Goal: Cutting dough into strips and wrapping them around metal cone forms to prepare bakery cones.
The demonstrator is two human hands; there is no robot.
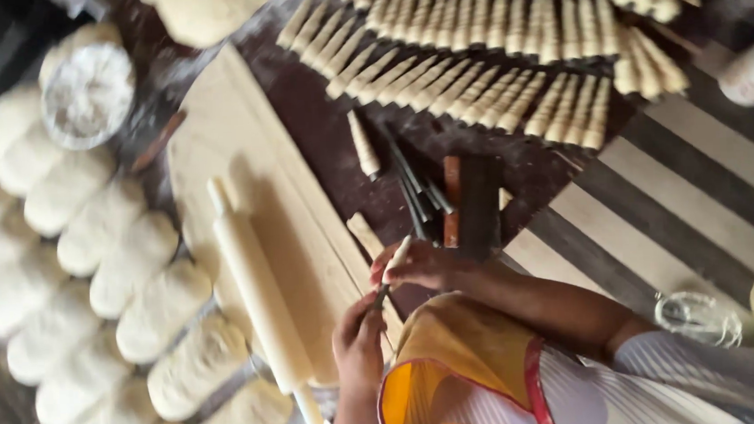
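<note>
So both hands are working 1 little piece here. The right hand (pixel 422 265) has its fingers pinched on the pale end of a thin dough-wrapped stick (pixel 390 275), and the left hand (pixel 357 336) sits just below it with its fingers curled around the dark bare end of the same stick. The stick's long axis runs diagonally, up-right toward the right hand and down-left toward the left hand, so it's basically bridged between the 2, right in front of the person's yellow apron with red trim (pixel 451 353). Honestly can't tell how tight the left hand's grip is, it's a bit blurry.

Just to the left of the hands lies a long pale wooden rolling pin (pixel 258 293) on a big light wooden board (pixel 246 133), touching it along its length. Further left there are rows of oval white dough lumps (pixel 133 265) and a round bowl of flour (pixel 86 96). Up top on the dark desk (pixel 323 146) are rows of finished spiral-wrapped dough sticks (pixel 472 55), well apart from the hands. A bunch of bare dark metal rods (pixel 418 193) lies just above the right hand, closest to that one.
</note>
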